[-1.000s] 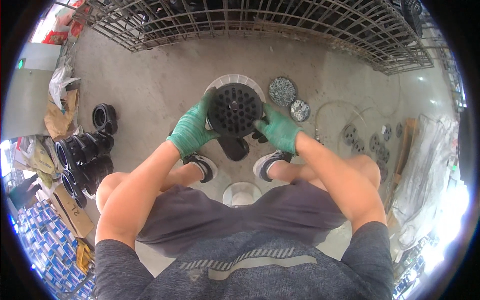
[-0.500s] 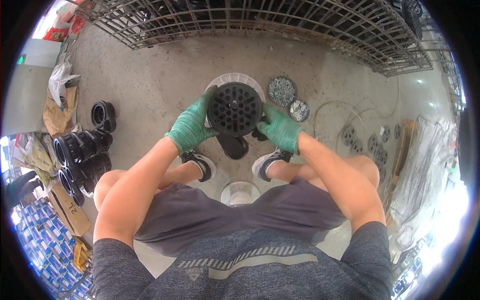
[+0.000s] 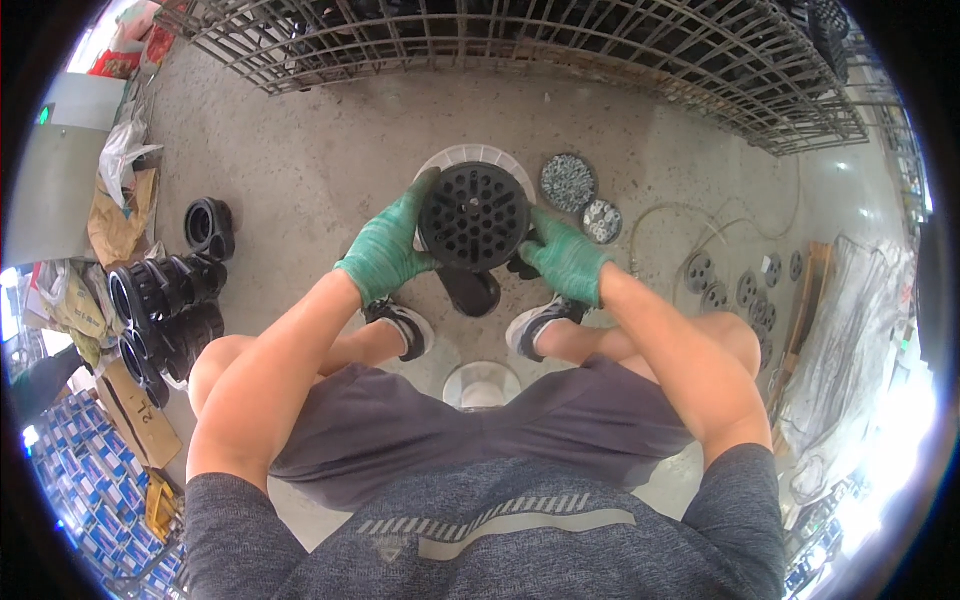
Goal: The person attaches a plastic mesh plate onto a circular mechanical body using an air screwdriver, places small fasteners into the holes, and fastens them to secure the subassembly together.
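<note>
I hold a round black perforated disc (image 3: 474, 216) in front of me with both hands, which wear green gloves. My left hand (image 3: 388, 250) grips its left rim and my right hand (image 3: 563, 256) grips its lower right rim. Below the disc a second black round part (image 3: 470, 290) sits on the concrete floor between my feet. A white ribbed round lid or basin (image 3: 478, 157) lies on the floor just behind the disc, mostly hidden by it.
Two round trays of small metal pieces (image 3: 568, 182) lie right of the disc. Black pipe fittings (image 3: 165, 300) are stacked at left beside cardboard and bags. Welded wire mesh panels (image 3: 520, 40) stretch across the back. Grey discs (image 3: 740, 285) and a hose lie at right. A white cup (image 3: 481, 385) stands below my knees.
Both hands and the black disc have stayed almost still; the disc has turned only slightly in my grip.
</note>
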Available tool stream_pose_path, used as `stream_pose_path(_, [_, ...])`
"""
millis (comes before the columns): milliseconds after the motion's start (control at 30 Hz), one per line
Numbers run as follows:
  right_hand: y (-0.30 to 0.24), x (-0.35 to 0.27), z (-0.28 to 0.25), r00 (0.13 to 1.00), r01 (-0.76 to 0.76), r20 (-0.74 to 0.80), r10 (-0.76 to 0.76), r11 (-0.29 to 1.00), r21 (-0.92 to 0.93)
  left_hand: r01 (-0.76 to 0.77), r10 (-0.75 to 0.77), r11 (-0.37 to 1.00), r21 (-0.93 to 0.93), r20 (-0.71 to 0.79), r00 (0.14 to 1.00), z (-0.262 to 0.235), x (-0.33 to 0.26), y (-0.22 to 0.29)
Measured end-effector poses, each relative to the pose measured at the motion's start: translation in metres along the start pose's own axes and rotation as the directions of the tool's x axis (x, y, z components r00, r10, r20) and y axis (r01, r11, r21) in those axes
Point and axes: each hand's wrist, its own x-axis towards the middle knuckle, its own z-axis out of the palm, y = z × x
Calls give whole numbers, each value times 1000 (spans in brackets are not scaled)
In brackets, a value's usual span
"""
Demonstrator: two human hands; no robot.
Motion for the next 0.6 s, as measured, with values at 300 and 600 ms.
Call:
stream_pose_path(300, [-13, 0, -5, 989, -120, 92, 114, 991, 61, -32, 32, 999, 13, -15, 999, -1, 0, -1])
stream_pose_path(600, [-9, -7, -20, 957, -283, 186, 224, 867, 411, -20, -31, 943, 331, 148, 988, -40, 0, 32])
